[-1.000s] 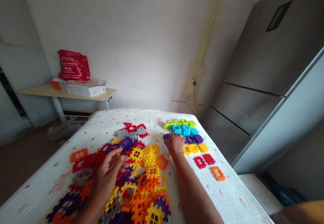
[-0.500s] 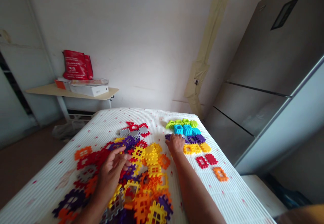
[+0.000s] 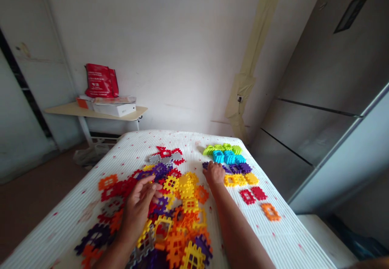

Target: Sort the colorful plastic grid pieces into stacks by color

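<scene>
while the mixed pile of toothed plastic pieces, orange, yellow, purple, red and grey, spreads over the near left and middle of the white cloth, the left hand is over its left part. its fingers are loosely curled and partly open, thumb and forefinger apart, with nothing seen between them; whether they touch the pieces below cannot be told.

to the right, sorted pieces lie in rows by colour. nearest is one orange piece, then two red pieces side by side, then a row of yellow pieces.

just left of that row, the right hand reaches down, fingers bent, at the left end of the purple pieces. its fingertips are at a purple piece, but whether they grip it cannot be told.

farther on come blue pieces, then green pieces. a red and grey cluster lies at the far left of the pile.

beyond, far left, a red bag and a white box rest on a side table.
</scene>
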The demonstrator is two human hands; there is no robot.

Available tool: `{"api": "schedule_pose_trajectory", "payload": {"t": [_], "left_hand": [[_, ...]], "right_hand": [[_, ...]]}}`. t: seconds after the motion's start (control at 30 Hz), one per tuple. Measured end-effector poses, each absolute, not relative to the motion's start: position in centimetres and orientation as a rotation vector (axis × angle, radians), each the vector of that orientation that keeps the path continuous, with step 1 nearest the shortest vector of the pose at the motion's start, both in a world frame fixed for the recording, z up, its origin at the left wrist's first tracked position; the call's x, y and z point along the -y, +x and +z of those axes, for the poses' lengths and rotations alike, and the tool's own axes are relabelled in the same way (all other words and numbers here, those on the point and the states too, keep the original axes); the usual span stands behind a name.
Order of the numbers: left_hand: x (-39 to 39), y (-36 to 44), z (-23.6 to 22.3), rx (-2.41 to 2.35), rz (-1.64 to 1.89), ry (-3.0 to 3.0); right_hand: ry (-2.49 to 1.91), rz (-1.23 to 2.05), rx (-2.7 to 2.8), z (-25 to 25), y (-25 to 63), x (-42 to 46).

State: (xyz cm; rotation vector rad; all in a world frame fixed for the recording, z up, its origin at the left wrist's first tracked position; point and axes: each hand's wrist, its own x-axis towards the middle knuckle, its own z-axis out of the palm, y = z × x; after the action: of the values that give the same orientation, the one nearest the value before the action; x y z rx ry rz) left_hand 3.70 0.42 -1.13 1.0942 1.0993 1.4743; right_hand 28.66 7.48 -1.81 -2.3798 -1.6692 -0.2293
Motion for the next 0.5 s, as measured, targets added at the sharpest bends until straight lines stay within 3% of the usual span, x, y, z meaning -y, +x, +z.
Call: {"api": "schedule_pose_trajectory", "payload": {"t": [0.37, 0.5], "left_hand": [[-0.5, 1.8, 2.6, -0.738, 1.635, 0.824], [-1.5, 0.3, 3.2, -0.705, 1.663, 0.632]], "right_hand": [[-2.246, -0.290, 1.700, 0.2, 27.6, -6.5], [-2.045, -0.108, 1.767, 2.6, 26.4, -6.0]]}}
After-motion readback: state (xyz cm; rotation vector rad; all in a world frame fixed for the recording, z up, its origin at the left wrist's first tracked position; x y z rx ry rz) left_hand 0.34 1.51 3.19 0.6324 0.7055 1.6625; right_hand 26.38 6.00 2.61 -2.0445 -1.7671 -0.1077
